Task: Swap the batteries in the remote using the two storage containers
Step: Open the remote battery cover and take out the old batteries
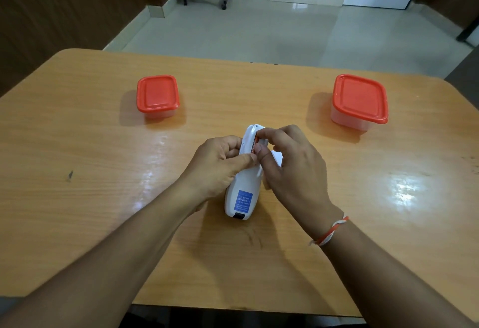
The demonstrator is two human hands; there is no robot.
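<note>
Risk first, judged from the present pose: battery could spring out and roll across the glossy wooden counter (103, 161), caused by pinching only its exposed edge while levering against the compartment spring. Could also slip back into its slot if pinch loosens. Remote could twist or tip, since supported mainly by one hand and raised slightly at its far end. Both containers shut, so no ready place to drop a freed battery; would need a hand released to open a lid, with the battery left loose meanwhile.

White plastic remote control (242, 192), back side up, blue label near its closer end, lying lengthwise near the counter's middle, far end pointing away from the viewer. Left hand (220, 167) wrapped around the remote's left side, fingers clenched on the body, thumb pressed across the top beside the open compartment. Right hand (293, 164) arched over the far half, thumb and forefinger pinching the red-and-white cylindrical battery (254, 142), seen only as a narrow strip between fingertips at the compartment's edge. Whether lifted free or seated: cannot tell. White piece, perhaps the compartment cover (276, 157), partly hidden under the right palm.

Small square clear plastic container with red lid (157, 95) far left, well apart from the hands. Larger matching red-lidded container (359, 99) far right, also well apart. Red-and-white thread band (333, 231) on right wrist.
</note>
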